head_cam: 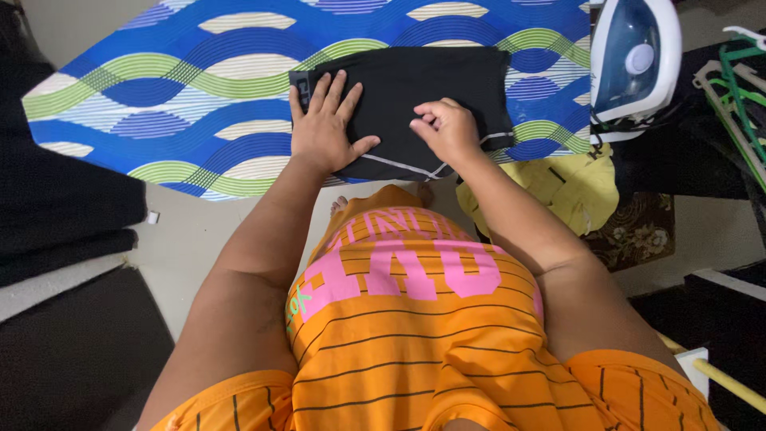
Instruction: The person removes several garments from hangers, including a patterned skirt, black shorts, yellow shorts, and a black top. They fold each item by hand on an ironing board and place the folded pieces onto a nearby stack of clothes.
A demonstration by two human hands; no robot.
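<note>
Black garment [415,104] — folded, with thin white seam lines along its near edge — lies on the ironing board [159,104] just in front of you, on a cover of blue, green and white waves. Your left hand [323,128] rests flat on the garment's left part, fingers spread. Your right hand [447,128] is curled, pinching the cloth near its middle. Beyond them to the right, a blue-and-white iron [634,60] stands upright at the board's end — a yellow cloth [574,191] lies below it.

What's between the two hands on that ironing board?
Only the black garment lies between the left hand and the right hand; the head view shows nothing else there.
</note>
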